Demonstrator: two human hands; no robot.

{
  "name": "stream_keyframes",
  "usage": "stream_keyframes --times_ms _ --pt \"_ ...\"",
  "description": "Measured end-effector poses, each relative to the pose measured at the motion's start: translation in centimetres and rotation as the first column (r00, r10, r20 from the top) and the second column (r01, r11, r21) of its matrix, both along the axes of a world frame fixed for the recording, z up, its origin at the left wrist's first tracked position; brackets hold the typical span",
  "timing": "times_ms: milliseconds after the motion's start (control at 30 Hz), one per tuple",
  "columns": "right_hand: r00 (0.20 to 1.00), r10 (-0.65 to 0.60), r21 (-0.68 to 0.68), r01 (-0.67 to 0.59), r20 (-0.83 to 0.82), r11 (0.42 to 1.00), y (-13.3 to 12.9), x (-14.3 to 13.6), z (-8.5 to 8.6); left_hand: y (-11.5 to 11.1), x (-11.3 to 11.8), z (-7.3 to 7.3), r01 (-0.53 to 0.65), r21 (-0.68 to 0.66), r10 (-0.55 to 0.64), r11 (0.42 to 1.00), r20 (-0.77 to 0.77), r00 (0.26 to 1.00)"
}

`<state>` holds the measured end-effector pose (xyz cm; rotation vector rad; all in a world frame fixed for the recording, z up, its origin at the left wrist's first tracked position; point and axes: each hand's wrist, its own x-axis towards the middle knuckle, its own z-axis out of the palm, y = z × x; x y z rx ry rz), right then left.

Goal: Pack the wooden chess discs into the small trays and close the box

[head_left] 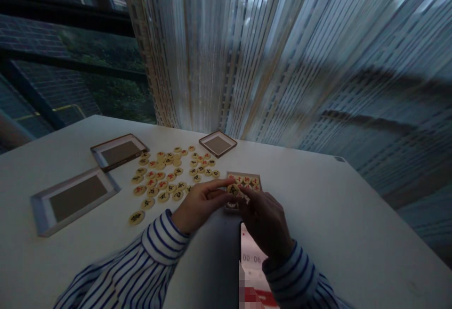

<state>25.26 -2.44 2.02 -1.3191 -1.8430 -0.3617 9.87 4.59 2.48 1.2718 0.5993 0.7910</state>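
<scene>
Both hands meet over a small box (pixel 260 182) in which round pieces with red characters lie in rows. Between the fingertips is a round wooden piece (pixel 232 190) with a black character. My left hand (pixel 200 204) pinches this piece from the left with thumb and forefinger. From the right, the fingers of my right hand (pixel 265 219) touch the same piece. The hands hide the near part of the box. Many loose round pieces (pixel 160 175), with red or black characters, lie on the table to the left.
On the white table (pixel 310 196) are two open trays at the left (pixel 76 200) (pixel 118 151) and a small one at the back (pixel 218 143). A phone (pixel 252 271) showing a timer lies at the near edge. String curtains hang behind.
</scene>
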Motion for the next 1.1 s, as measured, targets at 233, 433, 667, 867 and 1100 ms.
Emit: stream_keyframes --times_ms 233,433,667,867,1100 --pt "1.0 0.017 -0.006 -0.017 -0.025 1.0 0.09 -0.01 -0.04 -0.34 0.22 0.31 0.021 -0.054 -0.018 0.998 0.061 0.998" --pt "0.999 0.009 -0.009 -0.01 -0.036 1.0 -0.15 -0.05 0.03 -0.34 0.41 0.24 0.006 -0.078 0.004 0.997 0.133 0.991" --pt "0.999 0.007 0.004 -0.007 -0.05 1.0 -0.1 0.02 0.01 -0.29 0.17 -0.04 0.03 -0.034 -0.026 0.999 0.101 0.994" --pt "0.999 0.002 -0.019 -0.002 -0.036 1.0 -0.02 0.07 -0.07 -0.27 0.31 0.05 -0.028 -0.023 0.03 0.999 0.062 0.998" --pt "1.0 -0.02 -0.04 0.02 0.01 0.999 0.26 0.23 -0.2 -0.21 0.41 -0.21 -0.02 -0.062 0.026 0.998 0.096 0.995"
